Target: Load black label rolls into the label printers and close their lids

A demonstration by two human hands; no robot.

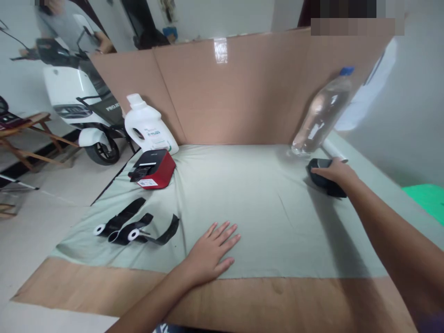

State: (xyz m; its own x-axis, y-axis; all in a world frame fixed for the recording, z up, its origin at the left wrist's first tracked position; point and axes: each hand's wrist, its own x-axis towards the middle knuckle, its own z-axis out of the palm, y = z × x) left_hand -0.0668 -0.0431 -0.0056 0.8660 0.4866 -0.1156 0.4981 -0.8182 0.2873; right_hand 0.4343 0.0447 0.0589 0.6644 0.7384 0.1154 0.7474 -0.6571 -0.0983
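My left hand [212, 252] lies flat on the pale green cloth [243, 199] near its front edge, fingers spread, holding nothing. At the far right, my right hand [338, 172] is closed over a black boxy object [321, 182] on the cloth; my fingers cover part of it, and its kind is unclear. Left of my left hand lie several rolls of black ribbon [123, 226] with white cores, their ends partly unrolled. Behind them sits a small red and black printer-like device [156, 169] with a black strip at its front.
A white jug [149, 125] stands at the back left. A clear bottle with a blue cap [322, 115] stands at the back right, near a white roll [335, 150]. Cardboard [236, 92] walls off the back. Beyond are a white scooter [69, 92] and a person [65, 25].
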